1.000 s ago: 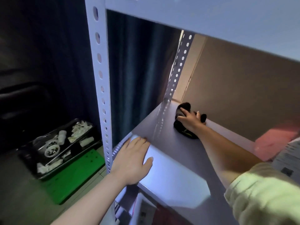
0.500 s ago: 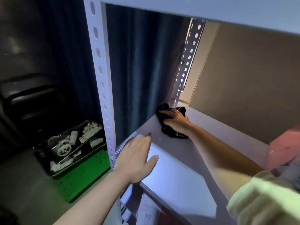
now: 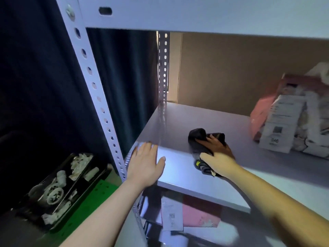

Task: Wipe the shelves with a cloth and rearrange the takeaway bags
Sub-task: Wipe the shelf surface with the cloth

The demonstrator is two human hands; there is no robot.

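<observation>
Right hand (image 3: 218, 155) presses flat, fingers spread, on the dark cloth (image 3: 200, 139) at mid-shelf (image 3: 178, 125). Left hand (image 3: 145, 162) rests open-palmed on the shelf's front-left corner. Takeaway bag (image 3: 292, 114) stands at shelf right.

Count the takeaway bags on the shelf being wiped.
1: a pink takeaway bag with a white receipt stands at the shelf's right end, apart from the cloth. The frame edge may hide more.
</observation>
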